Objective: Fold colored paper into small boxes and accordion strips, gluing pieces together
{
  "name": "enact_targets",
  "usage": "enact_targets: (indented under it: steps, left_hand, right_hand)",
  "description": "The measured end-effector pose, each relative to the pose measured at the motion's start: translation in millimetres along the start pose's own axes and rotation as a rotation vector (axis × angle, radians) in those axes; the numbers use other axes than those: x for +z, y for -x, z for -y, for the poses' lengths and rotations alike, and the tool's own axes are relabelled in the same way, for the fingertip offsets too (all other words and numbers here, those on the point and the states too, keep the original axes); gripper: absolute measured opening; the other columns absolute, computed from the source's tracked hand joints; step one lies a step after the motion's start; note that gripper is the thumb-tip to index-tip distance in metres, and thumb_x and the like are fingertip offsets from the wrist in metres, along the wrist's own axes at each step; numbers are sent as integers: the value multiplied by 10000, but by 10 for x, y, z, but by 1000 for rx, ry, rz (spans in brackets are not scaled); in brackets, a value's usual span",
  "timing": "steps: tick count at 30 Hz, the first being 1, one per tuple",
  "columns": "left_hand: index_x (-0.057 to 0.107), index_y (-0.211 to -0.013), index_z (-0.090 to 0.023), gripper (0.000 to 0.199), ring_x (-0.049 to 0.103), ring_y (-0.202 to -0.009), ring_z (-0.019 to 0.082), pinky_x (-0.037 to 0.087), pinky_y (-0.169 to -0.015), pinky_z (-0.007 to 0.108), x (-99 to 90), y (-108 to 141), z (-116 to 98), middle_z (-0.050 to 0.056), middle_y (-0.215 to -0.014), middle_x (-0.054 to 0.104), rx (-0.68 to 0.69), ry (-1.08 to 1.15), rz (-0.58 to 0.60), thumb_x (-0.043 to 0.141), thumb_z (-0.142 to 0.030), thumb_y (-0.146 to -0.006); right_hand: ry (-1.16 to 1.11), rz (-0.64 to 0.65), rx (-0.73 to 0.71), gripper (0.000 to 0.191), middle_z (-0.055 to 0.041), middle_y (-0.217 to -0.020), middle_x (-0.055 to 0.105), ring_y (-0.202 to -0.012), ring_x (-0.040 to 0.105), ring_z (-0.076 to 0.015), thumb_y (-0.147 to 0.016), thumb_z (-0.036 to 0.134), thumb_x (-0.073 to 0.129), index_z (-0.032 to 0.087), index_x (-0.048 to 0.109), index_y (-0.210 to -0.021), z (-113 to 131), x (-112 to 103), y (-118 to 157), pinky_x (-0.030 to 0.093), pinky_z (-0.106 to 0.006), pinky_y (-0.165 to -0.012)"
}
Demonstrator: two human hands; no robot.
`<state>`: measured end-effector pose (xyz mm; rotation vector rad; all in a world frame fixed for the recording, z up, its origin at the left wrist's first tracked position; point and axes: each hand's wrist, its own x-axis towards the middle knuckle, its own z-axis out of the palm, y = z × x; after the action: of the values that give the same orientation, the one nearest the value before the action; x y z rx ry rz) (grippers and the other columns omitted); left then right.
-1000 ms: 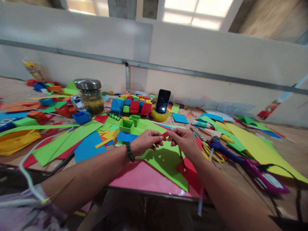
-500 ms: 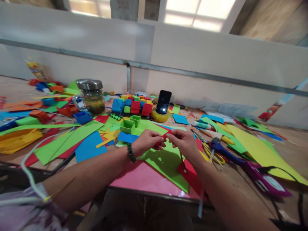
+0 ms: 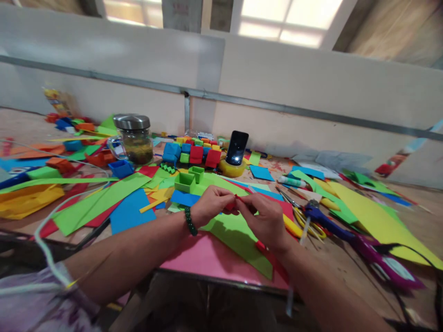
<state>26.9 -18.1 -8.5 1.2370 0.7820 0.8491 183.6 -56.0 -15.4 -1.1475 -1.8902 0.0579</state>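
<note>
A small piece of red paper [image 3: 230, 207] shows between my fingertips, mostly hidden by them. My left hand [image 3: 213, 203], with a dark green bead bracelet at the wrist, pinches it from the left. From the right, my right hand [image 3: 265, 216] closes its fingertips on its upper edge. Both hands meet above a light green sheet [image 3: 238, 246], which lies over a pink sheet [image 3: 197, 258]. Just behind my left hand are a blue strip [image 3: 185, 198] and two small open green paper boxes, one of them larger [image 3: 184, 182].
A lidded glass mug [image 3: 136, 145] stands back left. Coloured paper cubes [image 3: 196, 154] and a phone [image 3: 237, 147] on a yellow stand sit behind my hands. Scissors [image 3: 313, 226] and a purple-blue glue gun [image 3: 384, 265] lie right. A white cable [image 3: 43, 240] crosses the left.
My right hand has drawn in against the fingertips of my left hand, and less of the red paper shows. The view has shifted slightly.
</note>
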Motion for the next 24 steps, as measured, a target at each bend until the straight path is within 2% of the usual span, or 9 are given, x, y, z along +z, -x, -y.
enact_targets:
  steps: [2,5,7,9,11,14,17,20,24]
  left_hand:
    - [629,-572,-119,184,556,-530,87,442,-570,205,7,-5,9,1,-523,584,28,29,-8,616,-250,-700]
    - [666,-674,-119,193,579,-589,98,446,-594,210,11,-20,28,13,-614,620,82,42,-3,622,-300,-724]
    - [685,-723,-122,203,585,-616,108,442,-596,212,12,-17,32,21,-650,635,160,-30,-8,606,-306,-751]
    - [691,-721,-127,209,576,-622,112,425,-585,210,11,1,28,23,-657,640,267,-170,-29,578,-291,-783]
    - [690,-694,-135,239,540,-596,103,396,-568,207,10,28,25,12,-630,624,379,-331,-35,543,-276,-819]
    - [697,-703,-147,276,498,-574,95,369,-562,209,4,54,33,-1,-611,604,473,-484,-23,503,-268,-858]
    - [697,-713,-150,283,506,-585,99,370,-578,210,2,52,38,-2,-616,604,474,-531,-17,486,-256,-868]
    - [692,-702,-145,305,521,-589,108,381,-585,214,9,54,26,5,-608,606,448,-552,3,473,-266,-875]
    - [717,-863,-136,299,605,-704,140,446,-669,227,27,89,3,40,-739,686,394,-450,78,436,-240,-878]
  right_hand:
    - [104,20,-126,134,-65,-773,702,-671,620,-159,-860,246,580,204,705,-882,15,-23,19,467,-280,-629]
    - [141,42,-155,174,-74,-808,702,-669,611,-162,-857,275,582,210,710,-954,46,-76,10,460,-289,-621]
    - [3,53,-59,218,-61,-797,689,-637,591,-147,-891,323,527,208,703,-949,66,-102,-21,461,-283,-596]
    - [-202,35,121,261,-35,-717,658,-569,559,-128,-902,381,504,199,685,-854,75,-109,-66,454,-265,-536]
    - [-374,17,293,267,0,-617,602,-501,513,-110,-840,435,593,194,635,-734,67,-101,-114,424,-242,-466]
    - [-509,65,408,304,25,-578,558,-483,476,-90,-709,457,730,187,594,-685,28,-88,-168,389,-218,-437]
    - [-548,123,448,321,24,-580,563,-476,445,-77,-693,472,737,178,608,-704,-17,-94,-192,358,-209,-427]
    - [-525,118,443,322,18,-589,589,-473,441,-78,-672,469,755,176,629,-721,-49,-105,-192,359,-213,-426]
    - [-391,76,344,277,5,-602,613,-490,474,-98,-719,452,725,185,649,-719,-56,-109,-168,390,-233,-449]
